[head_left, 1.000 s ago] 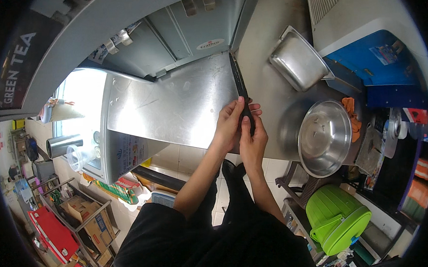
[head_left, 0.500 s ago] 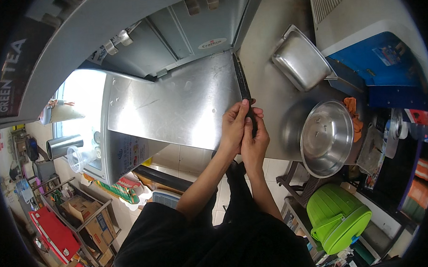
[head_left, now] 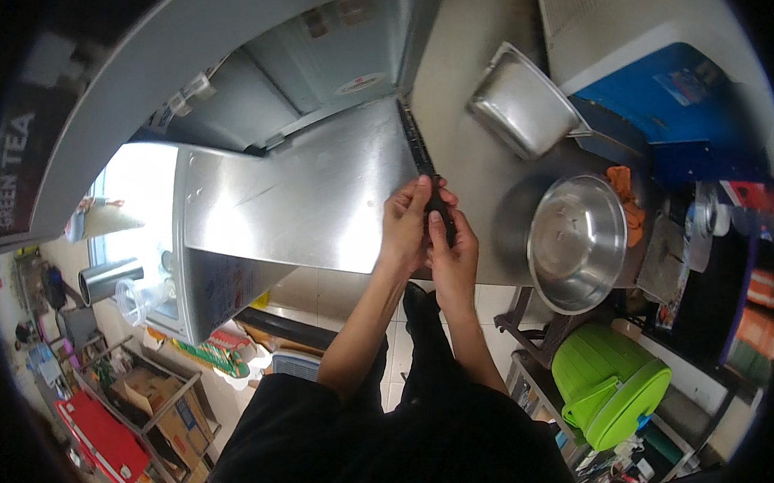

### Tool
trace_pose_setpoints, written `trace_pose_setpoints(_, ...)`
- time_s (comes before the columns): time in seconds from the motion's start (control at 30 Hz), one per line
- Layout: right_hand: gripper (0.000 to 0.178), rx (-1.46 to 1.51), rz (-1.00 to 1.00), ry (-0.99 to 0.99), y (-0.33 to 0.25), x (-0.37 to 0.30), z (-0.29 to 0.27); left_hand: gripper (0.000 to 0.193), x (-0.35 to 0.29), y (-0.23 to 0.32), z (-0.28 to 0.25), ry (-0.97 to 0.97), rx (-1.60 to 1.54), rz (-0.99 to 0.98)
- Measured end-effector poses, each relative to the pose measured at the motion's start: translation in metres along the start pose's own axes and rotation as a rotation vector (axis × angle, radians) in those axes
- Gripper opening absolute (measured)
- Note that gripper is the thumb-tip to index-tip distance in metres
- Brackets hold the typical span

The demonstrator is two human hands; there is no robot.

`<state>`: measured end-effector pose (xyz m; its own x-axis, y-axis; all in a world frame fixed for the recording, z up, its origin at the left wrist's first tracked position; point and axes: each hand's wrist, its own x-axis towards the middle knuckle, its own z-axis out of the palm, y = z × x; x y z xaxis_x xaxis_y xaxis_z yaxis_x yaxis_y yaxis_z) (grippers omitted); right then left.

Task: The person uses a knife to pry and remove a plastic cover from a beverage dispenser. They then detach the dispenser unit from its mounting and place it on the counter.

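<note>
Both hands (head_left: 430, 231) grip black strip (head_left: 417, 149).

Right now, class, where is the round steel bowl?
The round steel bowl sits on the steel counter, right of both hands, below the rectangular steel pan.

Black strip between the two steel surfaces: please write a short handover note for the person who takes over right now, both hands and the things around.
Left hand: grip closed around the near end of the black strip, from the left side.
Right hand: grip on the same end, just below the left hand.
The strip lies in the seam between the steel lid and the steel counter, its far end running away from the person.
On the counter, right of the hands: round steel bowl, and further back a rectangular steel pan.
Done: both hands have the near end. Left: the far part lies untouched along the seam.
</note>
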<state>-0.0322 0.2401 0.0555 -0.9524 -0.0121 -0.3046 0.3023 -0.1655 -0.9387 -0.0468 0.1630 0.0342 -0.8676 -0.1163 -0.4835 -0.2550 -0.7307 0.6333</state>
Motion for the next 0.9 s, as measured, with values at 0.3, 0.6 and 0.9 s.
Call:
trace_pose_setpoints(0.3, 0.034, -0.185, 0.097, -0.121, -0.015, 0.014, -0.018, 0.041, 0.005, 0.015, 0.008, -0.261, -0.234, -0.157)
trace_pose_setpoints(0.6, 0.038, -0.969, -0.169, -0.348, -0.066, 0.016, -0.016, 0.039, -0.009, 0.025, -0.004, -0.096, -0.053, -0.138)
trace_pose_setpoints(0.9, 0.045, -1.443, -0.436, 0.163, -0.119, 0.158, -0.065, 0.032, -0.018, 0.029, -0.015, -0.137, -0.084, -0.147)
